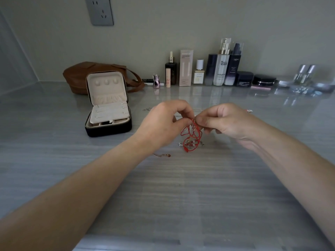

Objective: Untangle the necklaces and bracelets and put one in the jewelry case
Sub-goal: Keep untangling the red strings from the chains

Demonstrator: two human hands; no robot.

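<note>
Pinching the top of the red cord tangle [191, 136] with left hand [163, 122] and right hand [223, 122], fingertips almost meeting. Dangling at mid-scene, lower loops down at the table [181, 196]. Farther left, lid up: jewelry case [108, 109].

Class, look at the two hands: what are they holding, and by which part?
Both the left hand and right hand pinch the red cord tangle at its top.

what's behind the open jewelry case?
A brown bag sits behind the jewelry case, its strap trailing right. The raised lid covers part of the bag, so contact between them can't be seen.
</note>
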